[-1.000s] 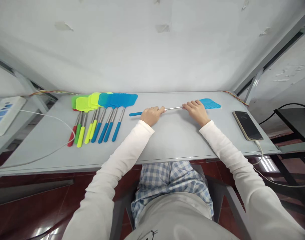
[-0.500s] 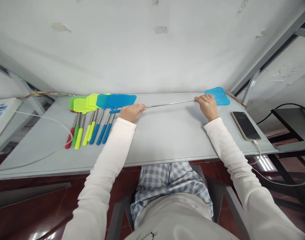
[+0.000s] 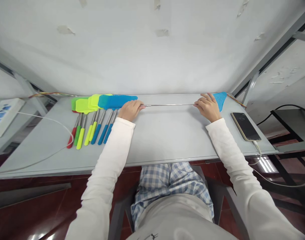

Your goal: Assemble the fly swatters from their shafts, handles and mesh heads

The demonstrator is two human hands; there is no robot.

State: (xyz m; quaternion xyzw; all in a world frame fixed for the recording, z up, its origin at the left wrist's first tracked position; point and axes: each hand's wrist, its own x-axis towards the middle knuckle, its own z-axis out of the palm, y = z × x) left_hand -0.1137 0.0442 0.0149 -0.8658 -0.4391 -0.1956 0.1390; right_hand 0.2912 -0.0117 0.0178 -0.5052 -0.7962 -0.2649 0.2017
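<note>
A blue fly swatter (image 3: 172, 104) with a long metal telescopic rod stretches level between my two hands above the table. My left hand (image 3: 130, 110) is closed around its handle end, and the handle is mostly hidden. With thumb and fingertips, my right hand (image 3: 208, 107) pinches the rod near the head. The blue mesh head (image 3: 220, 100) sticks out past my right hand, partly covered by it and turned at an angle. Beside my left hand lie several swatters (image 3: 85, 106) with green, yellow and blue heads and red, green, yellow and blue handles.
The grey table (image 3: 167, 140) meets a white wall (image 3: 152, 66) at the back. A phone (image 3: 246, 126) with a charging cable lies at the right. A white cable (image 3: 52, 155) loops over the left side, near a white box (image 3: 7, 116).
The swatter's head has turned about the rod and now looks narrower. The rod has become more level, and some of my right hand's fingers have lifted.
</note>
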